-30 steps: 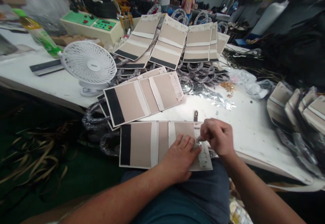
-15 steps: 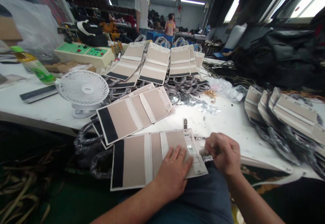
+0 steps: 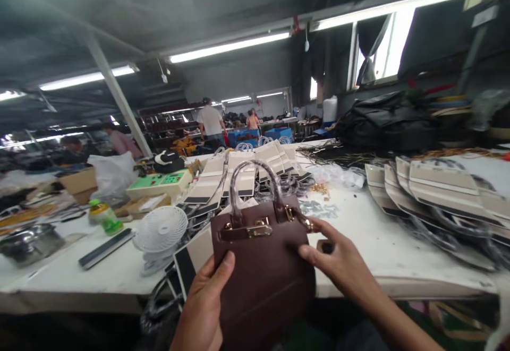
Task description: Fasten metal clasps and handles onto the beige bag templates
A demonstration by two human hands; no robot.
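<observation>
A dark brown handbag panel (image 3: 266, 274) faces me upright, with gold-coloured metal fittings near its top and a turn clasp (image 3: 260, 230) in the middle. Its arched handle (image 3: 255, 168) is wrapped in clear plastic. My left hand (image 3: 207, 298) grips the panel's left edge, thumb on the front and the other fingers mostly behind. At the upper right edge, my right hand (image 3: 338, 258) has its thumb against the front and its index finger by the metal fitting at the strap end. Its other fingers are partly hidden.
Beige-backed panels (image 3: 211, 176) with wrapped handles lie behind the bag panel, and another stack (image 3: 446, 186) is at the right. A white fan (image 3: 161, 229), a bottle (image 3: 105, 217) and small metal parts (image 3: 319, 208) are on the white table (image 3: 382, 245). People stand farther back.
The panel lying beige side up under my left hand is now raised, its brown front towards me. Both hands have moved to its side edges, and my view has tilted up.
</observation>
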